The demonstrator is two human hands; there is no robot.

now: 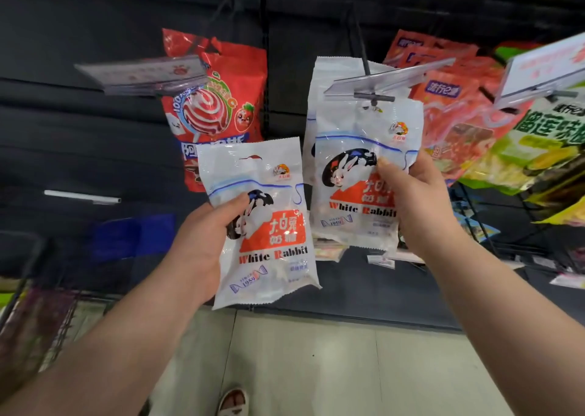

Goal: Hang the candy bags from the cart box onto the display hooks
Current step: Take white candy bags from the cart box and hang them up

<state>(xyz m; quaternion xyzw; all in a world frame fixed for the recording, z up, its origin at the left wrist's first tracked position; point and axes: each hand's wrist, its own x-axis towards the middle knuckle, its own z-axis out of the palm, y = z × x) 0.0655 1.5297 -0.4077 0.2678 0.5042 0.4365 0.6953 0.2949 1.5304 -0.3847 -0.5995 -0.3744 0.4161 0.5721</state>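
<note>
step: threading bag onto hook | right hand pinches White Rabbit bag, its hole just under hook tip above that hand | left hand grips second bag alongside | next: likely slide hole over tip, release

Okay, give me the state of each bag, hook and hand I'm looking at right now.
left hand, grips left bag.
left bag, held up, not hung.
right hand, pinches right bag.
right bag, top at centre hook; threaded or not, unclear.
rear white bag, hanging on centre hook.
lollipop bag, hanging.
</note>
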